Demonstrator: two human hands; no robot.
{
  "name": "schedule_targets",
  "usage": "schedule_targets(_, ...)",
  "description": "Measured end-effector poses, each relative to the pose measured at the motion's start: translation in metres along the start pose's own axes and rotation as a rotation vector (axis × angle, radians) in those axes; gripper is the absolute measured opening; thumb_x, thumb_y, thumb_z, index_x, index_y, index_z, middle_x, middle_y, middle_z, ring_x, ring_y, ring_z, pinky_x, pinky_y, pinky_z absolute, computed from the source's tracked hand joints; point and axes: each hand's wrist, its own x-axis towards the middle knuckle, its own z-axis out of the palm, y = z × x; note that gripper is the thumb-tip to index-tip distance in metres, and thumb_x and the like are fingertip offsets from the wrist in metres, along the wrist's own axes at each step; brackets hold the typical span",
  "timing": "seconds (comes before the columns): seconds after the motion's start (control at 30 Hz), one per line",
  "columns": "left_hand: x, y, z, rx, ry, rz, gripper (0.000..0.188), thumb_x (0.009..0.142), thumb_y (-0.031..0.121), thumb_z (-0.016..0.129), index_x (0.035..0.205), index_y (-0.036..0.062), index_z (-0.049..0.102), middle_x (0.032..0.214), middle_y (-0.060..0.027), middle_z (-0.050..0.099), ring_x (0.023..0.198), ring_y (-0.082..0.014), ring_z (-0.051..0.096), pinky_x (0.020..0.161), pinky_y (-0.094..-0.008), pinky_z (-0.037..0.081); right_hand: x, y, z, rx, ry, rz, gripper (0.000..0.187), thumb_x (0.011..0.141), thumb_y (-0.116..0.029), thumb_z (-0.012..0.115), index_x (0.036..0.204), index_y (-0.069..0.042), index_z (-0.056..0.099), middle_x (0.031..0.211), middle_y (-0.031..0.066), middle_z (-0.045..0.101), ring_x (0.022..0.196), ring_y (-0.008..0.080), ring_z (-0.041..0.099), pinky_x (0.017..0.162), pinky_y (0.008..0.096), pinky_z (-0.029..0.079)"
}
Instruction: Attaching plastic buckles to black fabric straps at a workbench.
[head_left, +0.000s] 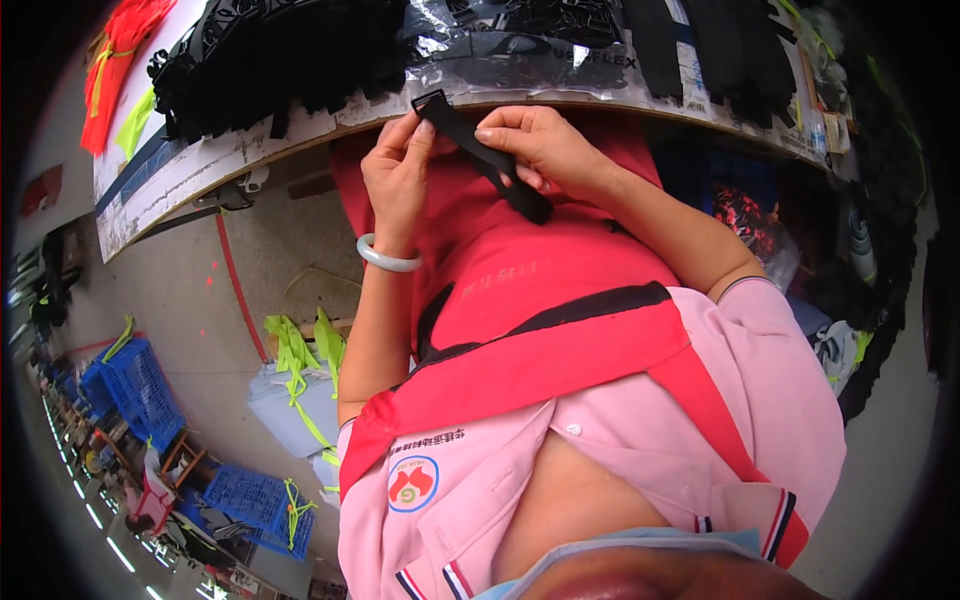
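A black elastic strap [463, 132] with a black rectangular buckle [432, 101] at its upper left end is held between my hands, just off the table's front edge. My left hand [401, 163], with a pale bangle on the wrist, pinches the strap close below the buckle. Closed around the strap further along is my right hand [540, 146], thumb and forefinger together. The strap's loose end [530, 205] hangs over my red apron [560, 260].
On the table [165, 195] lie a heap of black straps [290, 60], a clear plastic bag [490, 75] with black pieces, and more black straps [735, 60]. Red fabric [122, 65] is at the far left. Blue crates [140, 390] stand on the floor at lower left.
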Motion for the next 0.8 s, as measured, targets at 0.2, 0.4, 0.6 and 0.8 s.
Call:
schedule_targets(0.2, -0.003, -0.008, 0.010, 0.305, 0.090, 0.261, 0.023, 0.090, 0.001, 0.060, 0.113, -0.0037, 0.063, 0.097, -0.0057, 0.059, 0.086, -0.0118, 0.060, 0.070, -0.0229, 0.051, 0.005, 0.007, 0.011, 0.244, 0.028, -0.128, 0.027, 0.098, -0.024, 0.053, 0.116, -0.004, 0.053, 0.072, 0.0074, 0.064, 0.042, 0.0050, 0.052, 0.036, 0.0153, 0.037)
schedule_targets(0.4, -0.017, 0.000, 0.020, 0.353, 0.087, 0.259, 0.026, 0.089, 0.006, 0.063, 0.114, -0.0013, 0.062, 0.103, -0.0067, 0.061, 0.088, -0.0142, 0.061, 0.082, -0.0265, 0.048, 0.013, -0.009, 0.001, 0.079, 0.059, -0.273, 0.028, 0.094, -0.025, 0.061, 0.115, -0.006, 0.059, 0.085, 0.0031, 0.065, 0.055, 0.0062, 0.060, 0.043, 0.0163, 0.044)
schedule_targets(0.6, -0.001, 0.004, 0.002, -0.090, -0.028, -0.217, 0.024, 0.089, 0.016, 0.068, 0.100, -0.0053, 0.069, 0.086, -0.0018, 0.067, 0.078, -0.0058, 0.057, 0.070, -0.0185, 0.044, 0.022, -0.013, 0.007, -0.519, 0.230, -1.028, 0.015, 0.087, -0.012, 0.068, 0.102, -0.007, 0.068, 0.081, 0.0021, 0.063, 0.067, 0.0086, 0.058, 0.065, 0.0204, 0.049)
schedule_targets(0.8, 0.002, 0.004, -0.017, 0.145, 0.100, -0.104, 0.020, 0.085, 0.014, 0.072, 0.096, -0.0040, 0.071, 0.080, 0.0002, 0.067, 0.072, -0.0039, 0.055, 0.064, -0.0167, 0.042, -0.058, -0.166, 0.020, 0.515, 0.833, -1.119, 0.019, 0.096, -0.020, 0.057, 0.105, -0.004, 0.062, 0.081, 0.0025, 0.062, 0.055, 0.0042, 0.051, 0.045, 0.0151, 0.038)
